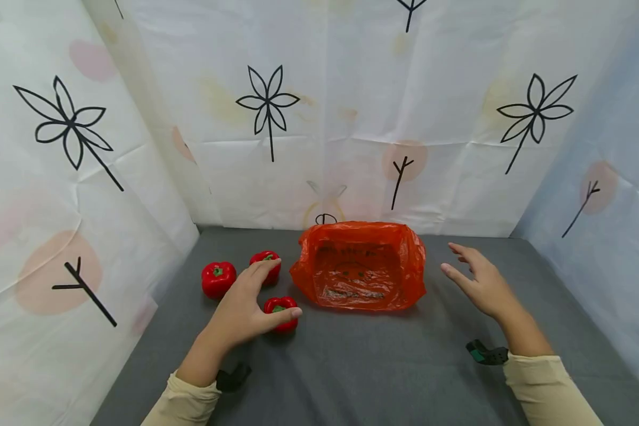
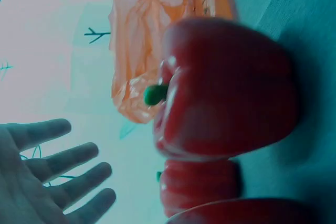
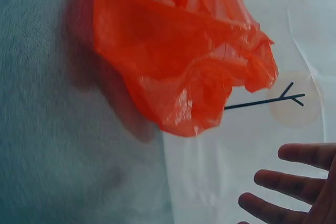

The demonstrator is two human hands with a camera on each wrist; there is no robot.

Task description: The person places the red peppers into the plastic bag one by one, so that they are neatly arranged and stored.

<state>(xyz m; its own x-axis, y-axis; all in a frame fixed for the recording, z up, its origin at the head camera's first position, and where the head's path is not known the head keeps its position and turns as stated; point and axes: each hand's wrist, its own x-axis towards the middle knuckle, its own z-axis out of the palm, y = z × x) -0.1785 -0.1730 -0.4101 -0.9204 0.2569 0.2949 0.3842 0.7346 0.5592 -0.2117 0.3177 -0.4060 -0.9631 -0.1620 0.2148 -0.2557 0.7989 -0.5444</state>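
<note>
My left hand (image 1: 239,306) hovers with spread fingers over a group of red bell peppers, holding nothing. One bell pepper (image 1: 218,280) sits to its left, another (image 1: 265,268) lies partly behind the fingers, and a third (image 1: 281,315) shows below the hand, partly covered by the thumb. In the left wrist view a bell pepper (image 2: 226,87) with a green stem fills the middle, apart from the fingers (image 2: 79,158). A red plastic bag (image 1: 362,266) stands mid-table, its mouth facing me. To its right my right hand (image 1: 484,287) is raised, fingers apart and nothing in them.
Grey cloth covers the table (image 1: 362,367). A white printed curtain (image 1: 319,118) closes off the back and both sides. Dark wrist straps (image 1: 487,354) sit on both wrists, below cream sleeves (image 1: 548,384).
</note>
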